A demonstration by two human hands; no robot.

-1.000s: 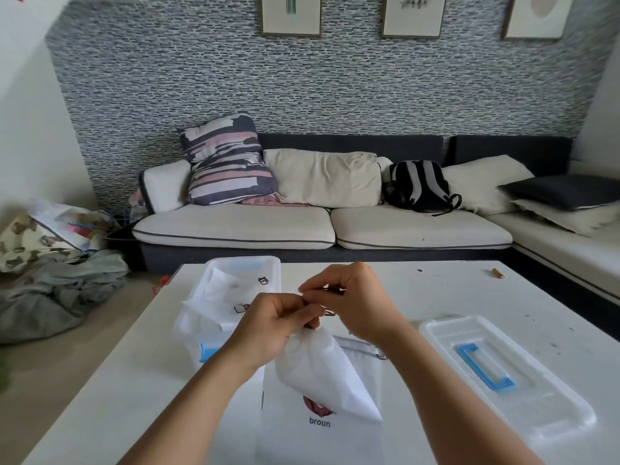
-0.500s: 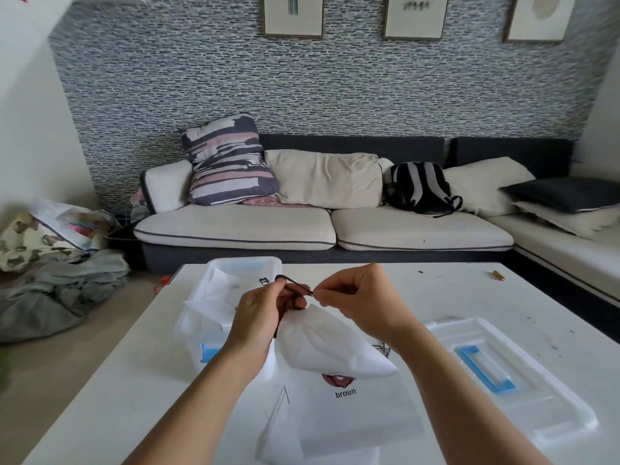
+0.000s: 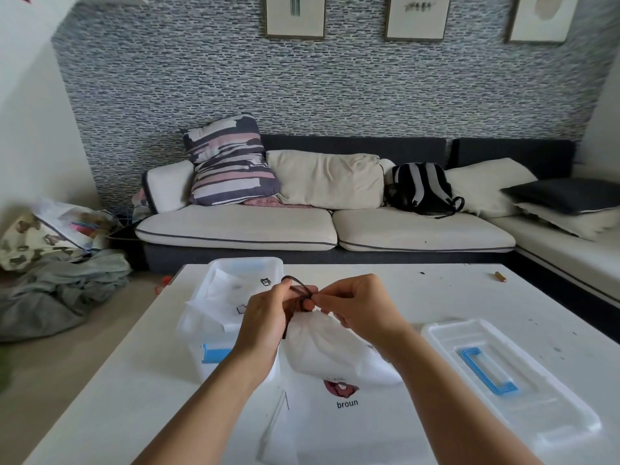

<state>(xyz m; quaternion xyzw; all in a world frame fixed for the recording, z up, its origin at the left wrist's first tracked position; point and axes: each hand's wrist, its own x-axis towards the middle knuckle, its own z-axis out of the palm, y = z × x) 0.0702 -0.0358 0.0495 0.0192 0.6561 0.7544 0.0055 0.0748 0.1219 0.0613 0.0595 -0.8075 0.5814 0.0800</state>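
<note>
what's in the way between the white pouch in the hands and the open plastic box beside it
Nothing visible blocks it. The box stands open just left of the white pouch, its lid lying off to the right. Only the left hand, pinching the cord, overlaps its near corner.

The pouch (image 3: 335, 350) is soft, matt white cloth, finely creased. Its cord (image 3: 297, 286) is thin, dark and dull. The box (image 3: 245, 261) at the left and the lid (image 3: 553, 427) at the right are translucent, faintly glossy plastic with opaque blue plastic fittings. The counter (image 3: 436, 293) is smooth, matt white. The far sofa (image 3: 235, 226) is cloth.
</note>
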